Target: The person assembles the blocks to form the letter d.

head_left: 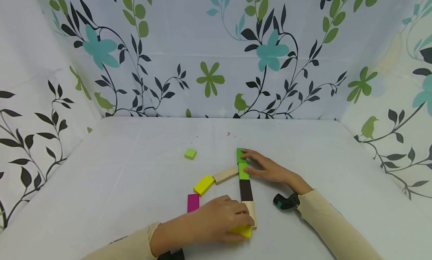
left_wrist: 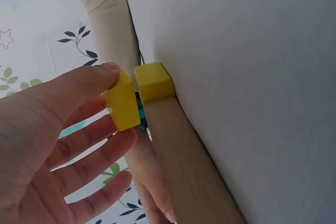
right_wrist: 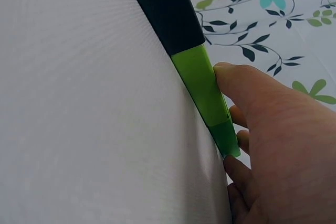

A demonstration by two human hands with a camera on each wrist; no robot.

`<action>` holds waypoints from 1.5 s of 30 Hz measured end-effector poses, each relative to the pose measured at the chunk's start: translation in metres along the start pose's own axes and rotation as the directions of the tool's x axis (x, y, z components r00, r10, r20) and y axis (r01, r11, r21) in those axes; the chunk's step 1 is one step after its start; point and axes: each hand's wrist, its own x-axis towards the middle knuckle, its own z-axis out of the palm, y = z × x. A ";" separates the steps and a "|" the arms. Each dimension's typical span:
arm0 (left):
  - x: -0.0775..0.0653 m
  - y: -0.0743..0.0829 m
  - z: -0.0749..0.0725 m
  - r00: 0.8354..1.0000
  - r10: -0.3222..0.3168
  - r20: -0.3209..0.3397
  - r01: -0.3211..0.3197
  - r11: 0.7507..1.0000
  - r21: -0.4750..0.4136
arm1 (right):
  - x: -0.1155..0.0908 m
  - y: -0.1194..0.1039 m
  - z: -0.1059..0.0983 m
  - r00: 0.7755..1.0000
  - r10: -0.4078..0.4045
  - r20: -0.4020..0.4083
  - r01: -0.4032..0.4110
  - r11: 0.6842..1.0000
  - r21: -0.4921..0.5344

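Note:
My left hand (head_left: 216, 219) pinches a yellow block (left_wrist: 125, 103) between thumb and fingers. Right beside it, another yellow block (left_wrist: 154, 81) sits at the near end of a plain wooden block (left_wrist: 184, 156). That wooden block continues a straight row with a dark brown block (head_left: 246, 190), a light green block (head_left: 243, 171) and a darker green block (head_left: 239, 155) at the far end. Against the row's right side rests my right hand (head_left: 270, 170), its thumb by the light green block and its fingertips at the darker green one.
From the row, a second plain wooden block (head_left: 225, 175), a yellow block (head_left: 204, 185) and a magenta block (head_left: 193, 203) curve off to the left. A small lime block (head_left: 190, 154) lies apart, farther back on the white table (head_left: 135, 185). Patterned cloth (head_left: 175, 46) hangs behind.

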 end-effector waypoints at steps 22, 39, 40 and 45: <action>0.003 0.002 0.008 0.993 0.007 0.120 -0.013 0.999 0.049 | 0.001 0.000 0.001 1.000 -0.009 -0.006 0.009 1.000 -0.003; 0.003 0.005 0.008 0.990 -0.014 0.142 0.004 0.997 0.073 | 0.000 -0.003 0.001 1.000 0.009 -0.004 -0.009 1.000 0.003; 0.003 0.005 0.008 0.988 -0.017 0.150 0.006 0.998 0.070 | 0.000 -0.003 0.001 1.000 0.010 -0.005 -0.010 1.000 0.002; 0.003 0.005 0.006 0.984 -0.028 0.175 0.020 0.999 0.047 | 0.001 -0.001 0.001 1.000 0.005 -0.006 -0.005 1.000 -0.002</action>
